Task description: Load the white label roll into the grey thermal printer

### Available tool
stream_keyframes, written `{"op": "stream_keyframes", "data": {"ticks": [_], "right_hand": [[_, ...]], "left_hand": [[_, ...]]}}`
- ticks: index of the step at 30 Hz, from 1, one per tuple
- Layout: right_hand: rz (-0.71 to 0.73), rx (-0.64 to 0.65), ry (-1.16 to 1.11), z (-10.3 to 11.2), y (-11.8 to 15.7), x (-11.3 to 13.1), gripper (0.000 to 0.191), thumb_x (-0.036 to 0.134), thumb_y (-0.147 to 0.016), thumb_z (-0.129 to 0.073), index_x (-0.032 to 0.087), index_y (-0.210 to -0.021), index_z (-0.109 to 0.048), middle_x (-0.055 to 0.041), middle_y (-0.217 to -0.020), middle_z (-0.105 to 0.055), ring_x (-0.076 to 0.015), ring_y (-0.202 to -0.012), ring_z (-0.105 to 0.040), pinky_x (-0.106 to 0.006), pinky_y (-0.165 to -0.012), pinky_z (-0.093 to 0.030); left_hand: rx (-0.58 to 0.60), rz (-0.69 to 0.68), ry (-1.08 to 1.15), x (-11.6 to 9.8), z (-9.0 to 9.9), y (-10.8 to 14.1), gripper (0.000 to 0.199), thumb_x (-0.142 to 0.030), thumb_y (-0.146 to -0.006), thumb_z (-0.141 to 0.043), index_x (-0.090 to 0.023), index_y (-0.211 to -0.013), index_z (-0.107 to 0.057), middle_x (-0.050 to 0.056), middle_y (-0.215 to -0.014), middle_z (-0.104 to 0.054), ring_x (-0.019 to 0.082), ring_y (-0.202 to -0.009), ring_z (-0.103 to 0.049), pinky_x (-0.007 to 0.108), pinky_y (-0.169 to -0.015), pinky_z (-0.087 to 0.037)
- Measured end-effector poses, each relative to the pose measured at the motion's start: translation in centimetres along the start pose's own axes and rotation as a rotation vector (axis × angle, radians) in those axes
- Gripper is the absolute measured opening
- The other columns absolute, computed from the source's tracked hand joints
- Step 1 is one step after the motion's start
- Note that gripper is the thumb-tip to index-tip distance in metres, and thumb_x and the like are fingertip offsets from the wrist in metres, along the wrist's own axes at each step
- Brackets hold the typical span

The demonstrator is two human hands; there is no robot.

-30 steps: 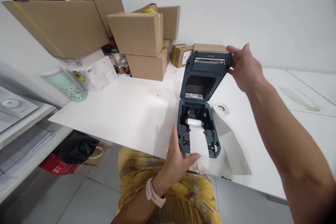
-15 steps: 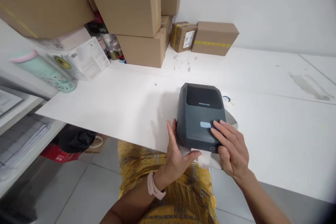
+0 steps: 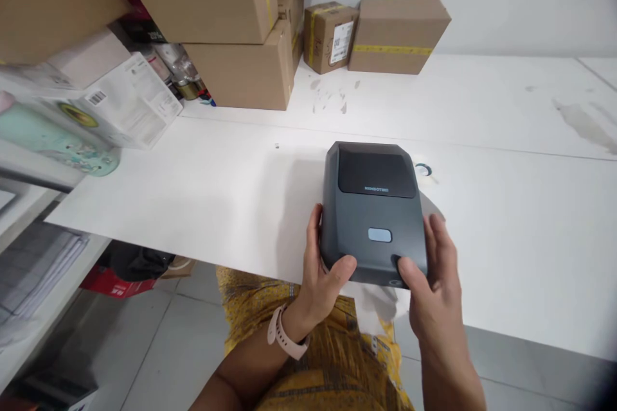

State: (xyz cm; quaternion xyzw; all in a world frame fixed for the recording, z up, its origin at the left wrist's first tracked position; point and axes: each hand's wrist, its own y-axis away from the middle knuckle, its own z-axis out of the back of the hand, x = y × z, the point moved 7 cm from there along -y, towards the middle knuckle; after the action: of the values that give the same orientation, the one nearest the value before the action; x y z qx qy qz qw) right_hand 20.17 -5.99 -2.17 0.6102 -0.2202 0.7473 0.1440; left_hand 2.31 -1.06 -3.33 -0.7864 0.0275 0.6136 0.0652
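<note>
A dark grey label printer (image 3: pixel 376 218) with a pale blue button (image 3: pixel 380 235) sits near the front edge of the white table. My left hand (image 3: pixel 322 286) grips its left side, thumb on the front top edge. On the opposite side, my right hand (image 3: pixel 436 289) holds the casing, its thumb pressing the front right corner and its fingers along the side wall. A white paper strip (image 3: pixel 370 313) hangs below the printer's front, past the table edge, between my two wrists. The printer's underside is hidden.
Large cardboard boxes (image 3: pixel 236 74) are stacked at the back left, with two smaller cartons (image 3: pixel 393 35) against the wall. A mint tumbler (image 3: pixel 62 141) leans beside a white box (image 3: pixel 130 99). A round hole (image 3: pixel 423 170) lies right of the printer. Shelves stand at the left.
My right hand has gone from the printer's top, beside the button, to its right side. My left thumb has left the paper for the casing. More of the paper strip now hangs down.
</note>
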Motion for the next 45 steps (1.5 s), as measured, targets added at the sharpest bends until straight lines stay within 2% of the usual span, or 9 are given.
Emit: {"op": "stream_keyframes", "data": {"ticks": [6,13,19,23,26,29,32,35,45], "right_hand": [[-0.269,0.147,-0.159,-0.1,0.1,-3.4,0.08,0.049,-0.088,-0.069,0.031,-0.16,-0.038,-0.0106,-0.15,-0.058,-0.0349,-0.14,-0.053,-0.054,-0.108,-0.052],[-0.217,0.081,-0.155,-0.6,0.2,-2.7,0.08,0.052,-0.086,-0.07,0.029,-0.157,-0.041,-0.0101,-0.153,-0.055,-0.0352,-0.143,-0.05,-0.054,-0.113,-0.048],[0.225,-0.028,0.115,-0.7,-0.6,2.0,0.057,0.034,-0.096,-0.06,0.035,-0.152,-0.051,-0.0021,-0.164,-0.044,-0.0351,-0.153,-0.038,-0.065,-0.123,-0.031],[0.58,0.007,0.228,-1.1,0.1,4.3,0.038,0.026,-0.101,-0.051,0.033,-0.133,-0.069,0.0001,-0.147,-0.063,-0.0355,-0.153,-0.039,-0.068,-0.123,-0.027],[0.629,0.047,0.192,-1.0,0.3,4.1,0.041,0.027,-0.104,-0.041,0.029,-0.131,-0.071,-0.0032,-0.14,-0.068,-0.0359,-0.151,-0.042,-0.07,-0.122,-0.029],[0.619,0.033,0.192,-0.7,0.4,3.9,0.038,0.026,-0.103,-0.044,0.029,-0.129,-0.072,-0.0038,-0.139,-0.068,-0.0358,-0.151,-0.042,-0.072,-0.122,-0.028],[0.569,0.045,0.187,-0.6,0.3,3.7,0.038,0.025,-0.103,-0.044,0.03,-0.128,-0.072,-0.0033,-0.139,-0.068,-0.0355,-0.152,-0.04,-0.072,-0.122,-0.028],[0.561,0.065,0.186,-0.7,0.3,3.6,0.039,0.026,-0.103,-0.043,0.03,-0.128,-0.072,-0.004,-0.139,-0.068,-0.0358,-0.153,-0.039,-0.072,-0.122,-0.029],[0.61,0.087,0.37,-0.8,-0.1,4.8,0.041,0.043,-0.106,-0.038,0.039,-0.132,-0.07,-0.0044,-0.133,-0.068,-0.0354,-0.144,-0.046,-0.064,-0.119,-0.027]], "left_hand": [[-0.005,-0.02,-0.007,0.2,-0.1,-0.1,0.085,-0.05,-0.092,-0.071,-0.028,-0.163,-0.029,0.01,-0.169,-0.034,0.035,-0.155,-0.035,0.047,-0.125,-0.039],[-0.015,-0.091,-0.108,0.1,0.0,-0.7,0.087,-0.051,-0.092,-0.069,-0.022,-0.163,-0.03,0.014,-0.167,-0.039,0.036,-0.152,-0.04,0.047,-0.123,-0.041],[-0.038,-0.063,-0.091,0.6,1.1,0.5,0.087,-0.051,-0.087,-0.076,-0.026,-0.159,-0.036,0.013,-0.166,-0.039,0.032,-0.148,-0.045,0.043,-0.118,-0.045],[-0.311,-0.042,-0.097,0.5,4.1,4.4,0.029,-0.044,-0.094,-0.071,-0.024,-0.113,-0.064,0.003,-0.101,-0.068,0.014,-0.082,-0.063,0.025,-0.075,-0.053],[0.062,0.267,-0.02,2.5,1.6,5.8,0.05,-0.058,-0.098,-0.056,-0.018,-0.069,-0.057,-0.004,-0.059,-0.048,0.009,-0.051,-0.041,0.023,-0.052,-0.036],[0.362,0.585,0.07,4.3,-1.5,6.7,0.064,-0.074,-0.089,-0.054,-0.018,-0.059,-0.055,-0.002,-0.052,-0.047,0.009,-0.048,-0.039,0.025,-0.051,-0.035],[0.335,0.695,0.145,4.7,-2.9,6.0,0.055,-0.072,-0.083,-0.063,-0.018,-0.075,-0.066,0.001,-0.063,-0.058,0.014,-0.058,-0.052,0.028,-0.058,-0.045],[0.322,0.6,0.099,3.7,-3.5,5.1,0.046,-0.065,-0.086,-0.066,-0.02,-0.084,-0.071,0.003,-0.072,-0.062,0.018,-0.069,-0.059,0.03,-0.061,-0.05],[0.46,0.523,-0.058,2.8,-3.6,5.4,0.063,-0.074,-0.092,-0.05,-0.019,-0.06,-0.05,-0.002,-0.055,-0.048,0.01,-0.049,-0.042,0.025,-0.05,-0.035]]}}
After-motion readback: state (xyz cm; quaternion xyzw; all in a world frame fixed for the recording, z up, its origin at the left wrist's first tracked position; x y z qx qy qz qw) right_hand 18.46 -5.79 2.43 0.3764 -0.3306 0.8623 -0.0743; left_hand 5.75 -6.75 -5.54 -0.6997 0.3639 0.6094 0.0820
